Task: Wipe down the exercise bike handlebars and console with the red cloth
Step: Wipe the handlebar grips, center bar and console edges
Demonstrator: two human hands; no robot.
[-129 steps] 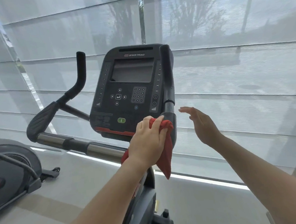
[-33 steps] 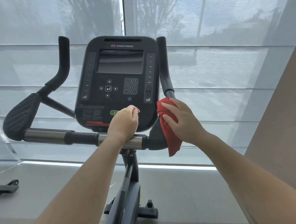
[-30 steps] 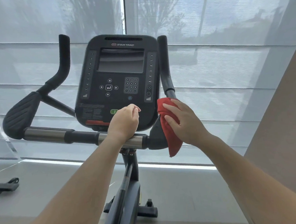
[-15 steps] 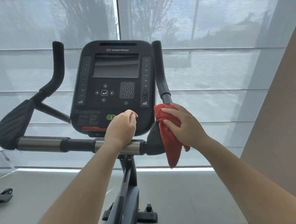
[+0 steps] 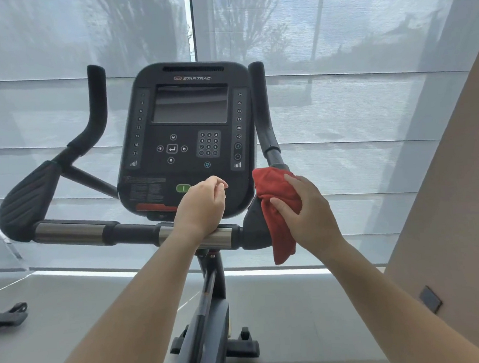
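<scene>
We see the red cloth (image 5: 276,191) at the right end of the handlebars (image 5: 67,234), bunched over the bend where the right upright grip (image 5: 262,107) meets the dark elbow pad (image 5: 253,228). Its long axis runs nearly straight up and down. The upper end is wadded against the base of that grip, and the lower end hangs loose, pointing at the floor (image 5: 296,304) and reaching just below the crossbar's level.

The right hand (image 5: 312,216) grips the cloth from the right side, back of the hand toward us. Its thumb and forefinger lie across the fabric and press it onto the bar, while the other fingers are hidden behind the cloth.

The left hand (image 5: 203,206) rests by its wrist on the chrome part of the crossbar, just left of the cloth. Its fingers are loosely curled and hold nothing, hovering in front of the lower edge of the console (image 5: 185,139).

The console stands upright between the two grips, screen facing us, with its right edge just beside the cloth. The left upright grip (image 5: 97,100) and the left pad (image 5: 29,202) stand well apart from both hands. Grey blinds (image 5: 365,61) fill the window behind the bike.
</scene>
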